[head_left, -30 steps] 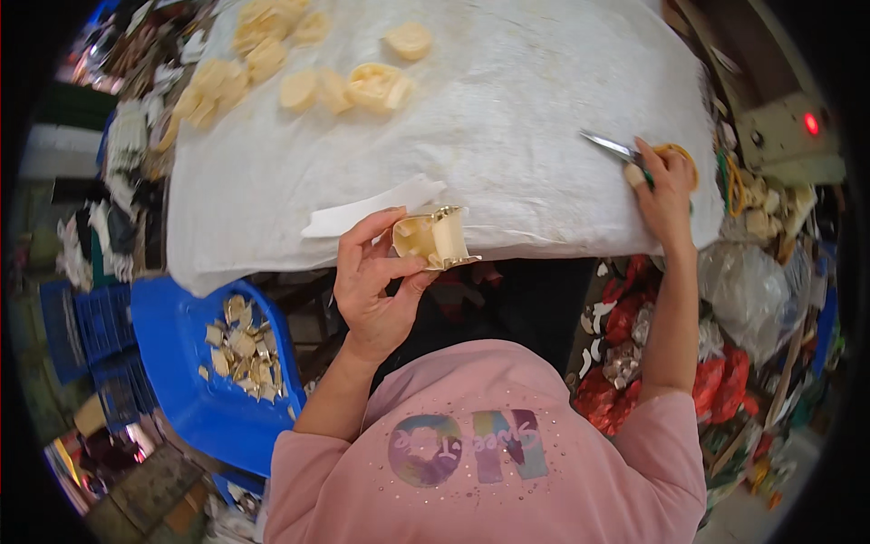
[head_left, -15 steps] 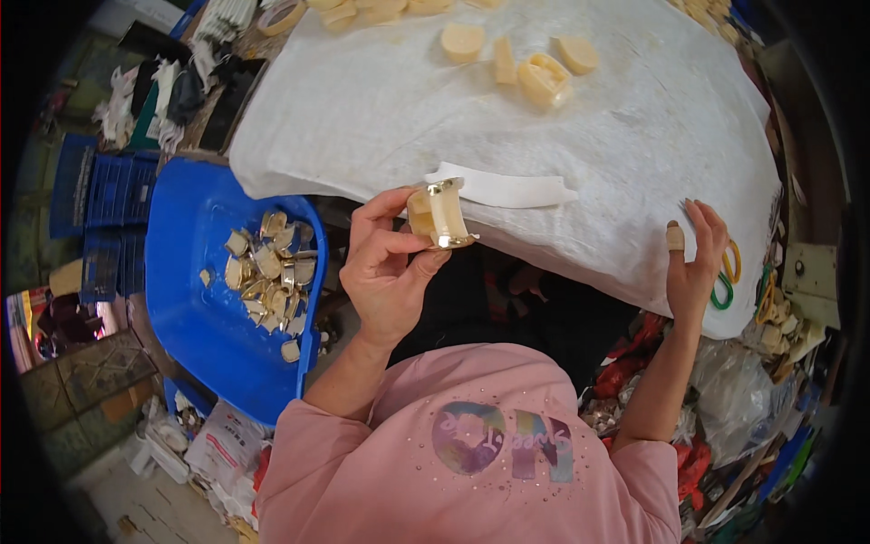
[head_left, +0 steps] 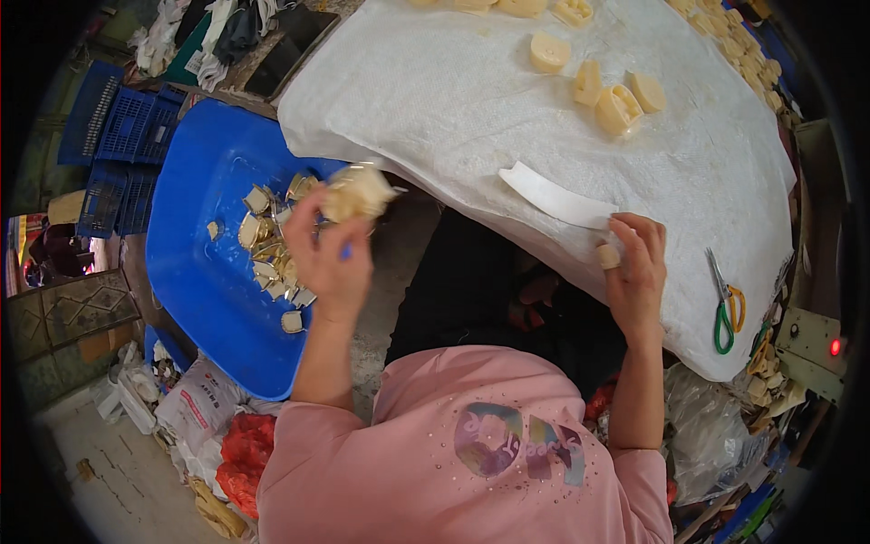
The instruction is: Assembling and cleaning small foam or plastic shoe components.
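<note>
Over the near edge of the blue tub, my left hand [head_left: 331, 258] is closed around a cream-coloured block with shiny gold-coloured edging [head_left: 358, 192], blurred by motion. On the white-covered table lies a curved white strip [head_left: 555, 198]. My right hand [head_left: 639, 272] is at the strip's right end, its bent fingertips touching or just over it. The thumb, wrapped in a tan bandage, stays apart from those fingers. Similar gold-edged cream pieces [head_left: 263, 245] lie heaped inside the blue tub [head_left: 195, 308], left of my left hand.
Scissors with green and orange handles [head_left: 723, 313] lie at the table's right. Several plain cream pieces [head_left: 619, 111] sit farther back on the white cloth [head_left: 435, 100]. Blue crates [head_left: 136, 125] stand beyond the tub. A control box with a red light [head_left: 816, 349] is at the right.
My left hand has carried the gold-edged block left toward the tub. My right hand has moved left to the strip's end. The view has shifted, bringing the whole scissors into sight.
</note>
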Demonstrator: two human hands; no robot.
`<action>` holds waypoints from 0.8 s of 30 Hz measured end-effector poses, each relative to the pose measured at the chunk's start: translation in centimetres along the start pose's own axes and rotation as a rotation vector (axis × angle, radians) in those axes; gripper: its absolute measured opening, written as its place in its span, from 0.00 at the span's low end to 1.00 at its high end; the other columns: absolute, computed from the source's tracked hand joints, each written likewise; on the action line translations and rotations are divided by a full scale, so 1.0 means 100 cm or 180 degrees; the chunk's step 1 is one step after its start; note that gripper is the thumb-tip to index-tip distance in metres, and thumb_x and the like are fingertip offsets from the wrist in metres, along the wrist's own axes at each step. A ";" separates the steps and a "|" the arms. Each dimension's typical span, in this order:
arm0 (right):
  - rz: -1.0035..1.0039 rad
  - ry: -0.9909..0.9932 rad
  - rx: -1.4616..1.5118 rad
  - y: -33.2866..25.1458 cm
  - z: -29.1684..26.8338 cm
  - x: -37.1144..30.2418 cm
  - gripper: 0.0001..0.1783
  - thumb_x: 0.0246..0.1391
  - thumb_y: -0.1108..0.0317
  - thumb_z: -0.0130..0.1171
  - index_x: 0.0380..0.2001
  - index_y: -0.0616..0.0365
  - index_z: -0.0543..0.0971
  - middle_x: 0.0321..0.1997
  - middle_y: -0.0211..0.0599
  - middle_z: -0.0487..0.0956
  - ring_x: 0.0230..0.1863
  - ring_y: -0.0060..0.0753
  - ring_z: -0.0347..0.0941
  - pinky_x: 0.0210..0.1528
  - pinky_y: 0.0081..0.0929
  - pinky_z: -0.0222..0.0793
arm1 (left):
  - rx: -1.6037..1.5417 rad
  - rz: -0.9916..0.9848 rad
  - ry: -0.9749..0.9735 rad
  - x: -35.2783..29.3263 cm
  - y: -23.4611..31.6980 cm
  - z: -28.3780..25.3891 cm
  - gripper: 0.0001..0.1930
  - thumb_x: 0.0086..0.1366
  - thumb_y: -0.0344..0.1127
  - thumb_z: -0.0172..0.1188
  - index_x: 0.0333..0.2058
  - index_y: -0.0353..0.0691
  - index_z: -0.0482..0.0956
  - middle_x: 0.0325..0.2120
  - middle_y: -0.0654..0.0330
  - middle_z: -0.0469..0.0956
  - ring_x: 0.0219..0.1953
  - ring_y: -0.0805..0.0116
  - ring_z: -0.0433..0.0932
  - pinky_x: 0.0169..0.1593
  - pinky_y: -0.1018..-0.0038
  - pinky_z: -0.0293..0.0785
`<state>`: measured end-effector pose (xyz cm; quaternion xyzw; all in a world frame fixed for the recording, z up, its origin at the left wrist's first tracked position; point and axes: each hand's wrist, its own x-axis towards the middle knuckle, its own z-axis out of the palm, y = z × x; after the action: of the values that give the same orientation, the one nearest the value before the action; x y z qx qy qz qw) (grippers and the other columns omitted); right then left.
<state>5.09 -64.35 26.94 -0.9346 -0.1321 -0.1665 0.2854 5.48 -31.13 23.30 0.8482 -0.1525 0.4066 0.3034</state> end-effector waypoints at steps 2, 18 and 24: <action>-0.0256 -0.0020 -0.0219 -0.005 0.008 0.007 0.15 0.42 0.76 0.60 0.37 0.56 0.74 0.44 0.37 0.74 0.46 0.43 0.66 0.49 0.38 0.59 | 0.0956 -0.1173 -0.0113 -0.014 -0.031 -0.017 0.10 0.44 0.23 0.67 0.27 0.40 0.78 0.41 0.52 0.72 0.46 0.56 0.72 0.48 0.68 0.69; -0.0907 -0.0795 -0.0829 -0.017 0.025 0.043 0.06 0.41 0.75 0.57 0.27 0.61 0.74 0.31 0.38 0.69 0.38 0.41 0.65 0.40 0.31 0.67 | 0.0559 -0.1491 -0.0656 0.008 -0.021 -0.010 0.18 0.53 0.24 0.59 0.44 0.37 0.76 0.44 0.52 0.73 0.49 0.55 0.70 0.54 0.65 0.64; -0.0508 -0.0911 -0.0183 -0.005 0.022 0.051 0.03 0.39 0.75 0.54 0.23 0.62 0.73 0.31 0.38 0.69 0.38 0.41 0.66 0.38 0.30 0.68 | -0.1286 -0.0970 -0.1521 0.034 0.068 0.055 0.10 0.51 0.19 0.58 0.35 0.34 0.79 0.33 0.55 0.77 0.35 0.67 0.75 0.39 0.76 0.72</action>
<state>10.03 -61.90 27.46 -0.9430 -0.2405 -0.0575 0.2226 7.43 -39.91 25.95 0.8552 -0.1683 0.1081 0.4781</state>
